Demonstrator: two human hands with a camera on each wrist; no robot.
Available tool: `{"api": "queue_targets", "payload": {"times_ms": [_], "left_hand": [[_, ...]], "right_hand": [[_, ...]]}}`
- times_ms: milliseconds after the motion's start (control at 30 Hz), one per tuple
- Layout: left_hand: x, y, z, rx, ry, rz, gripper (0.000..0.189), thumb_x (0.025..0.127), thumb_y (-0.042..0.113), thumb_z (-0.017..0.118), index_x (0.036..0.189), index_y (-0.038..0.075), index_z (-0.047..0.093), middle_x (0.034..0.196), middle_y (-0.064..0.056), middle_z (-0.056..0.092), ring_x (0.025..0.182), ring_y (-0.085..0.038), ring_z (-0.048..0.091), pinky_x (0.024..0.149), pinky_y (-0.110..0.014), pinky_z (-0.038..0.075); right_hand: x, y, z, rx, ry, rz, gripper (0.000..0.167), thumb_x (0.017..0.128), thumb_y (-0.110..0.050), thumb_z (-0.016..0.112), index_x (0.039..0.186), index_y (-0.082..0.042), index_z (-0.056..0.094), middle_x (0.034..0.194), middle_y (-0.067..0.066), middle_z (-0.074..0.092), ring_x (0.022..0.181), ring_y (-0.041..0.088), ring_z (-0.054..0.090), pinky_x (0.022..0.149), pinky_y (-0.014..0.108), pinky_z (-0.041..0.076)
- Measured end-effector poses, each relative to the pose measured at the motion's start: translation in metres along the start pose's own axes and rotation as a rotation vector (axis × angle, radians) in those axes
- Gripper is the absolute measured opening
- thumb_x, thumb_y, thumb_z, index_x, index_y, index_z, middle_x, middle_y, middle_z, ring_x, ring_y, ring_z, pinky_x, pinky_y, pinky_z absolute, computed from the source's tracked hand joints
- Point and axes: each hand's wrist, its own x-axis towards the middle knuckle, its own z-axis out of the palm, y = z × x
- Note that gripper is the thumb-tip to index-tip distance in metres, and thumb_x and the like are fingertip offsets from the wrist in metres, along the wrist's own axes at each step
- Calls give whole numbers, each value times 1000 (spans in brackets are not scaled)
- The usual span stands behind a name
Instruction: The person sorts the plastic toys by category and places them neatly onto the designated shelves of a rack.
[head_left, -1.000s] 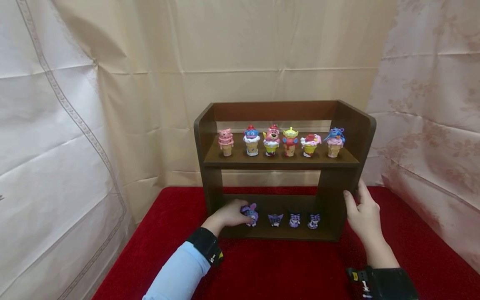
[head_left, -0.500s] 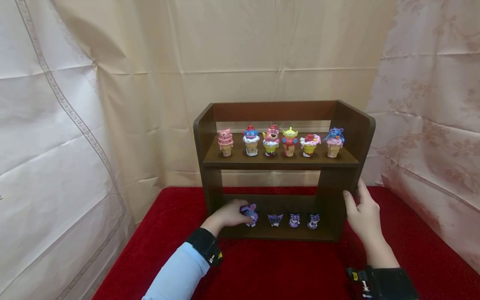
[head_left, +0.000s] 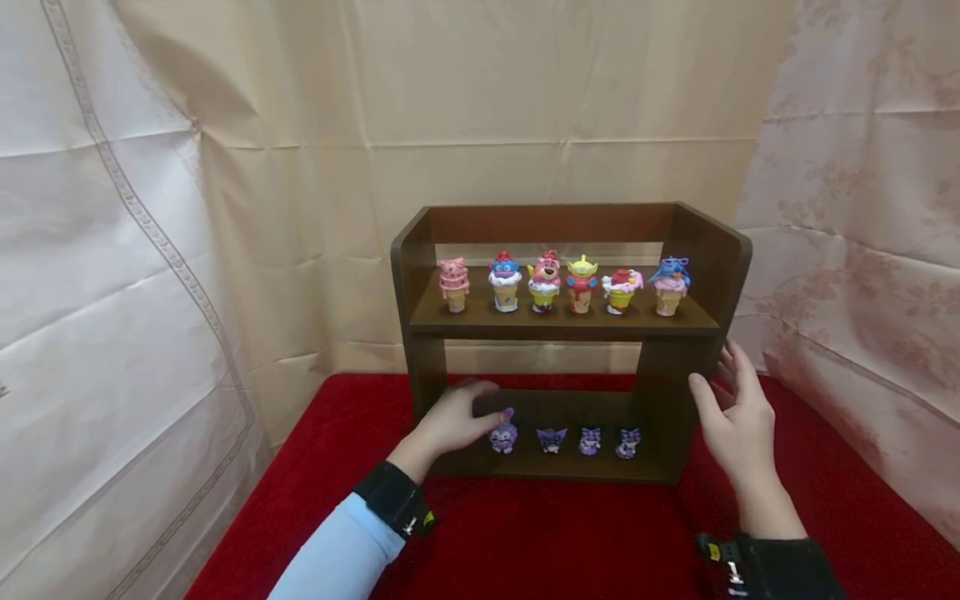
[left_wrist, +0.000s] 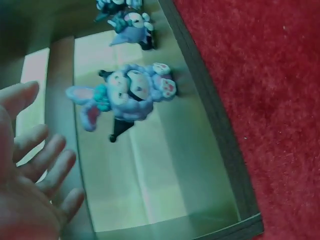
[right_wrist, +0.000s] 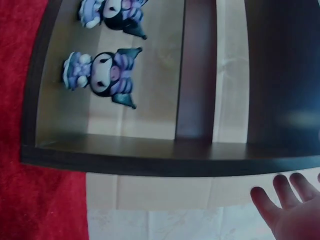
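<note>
My left hand (head_left: 448,421) is at the lower left of the brown two-tier shelf (head_left: 562,332), thumb and fingers spread. A purple fluffy figurine with bunny ears (head_left: 503,438) sits upright on the lower board by the thumb. In the left wrist view, a gap shows between the fingers and this figurine (left_wrist: 132,95). My right hand (head_left: 742,425) is beside the shelf's right side panel, with thumb and fingers apart. Its fingertips are near the panel's outer edge in the right wrist view. Along the lower board stand a dark-eared purple figurine (head_left: 551,441) and two similar ones (head_left: 589,441) to its right.
Several ice-cream-cone character figurines (head_left: 543,287) line the upper board. The shelf stands on a red cloth-covered table (head_left: 570,533). Beige curtains (head_left: 525,100) hang behind, with pale fabric at both sides.
My left hand has let go of the bunny-eared figurine and drawn back slightly left, leaving it facing forward. My right hand has eased off the side panel, its fingers spreading.
</note>
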Motion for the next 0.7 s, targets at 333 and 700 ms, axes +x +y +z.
{"api": "queue_targets", "payload": {"times_ms": [333, 700], "left_hand": [[-19, 32, -11, 126, 251, 308, 38, 94, 32, 75, 126, 13, 70, 122, -1, 69, 115, -18, 62, 97, -39, 54], [-48, 51, -24, 109, 378, 443, 34, 92, 23, 78, 123, 12, 71, 118, -2, 70, 112, -15, 63, 95, -39, 55]], "right_hand": [[7, -22, -3, 39, 211, -154, 59, 91, -1, 72, 146, -10, 52, 140, 10, 56, 123, 4, 54, 102, 16, 44], [5, -42, -11, 48, 114, -351, 61, 82, 9, 75, 140, 1, 56, 136, 19, 59, 125, 5, 54, 103, 13, 41]]}}
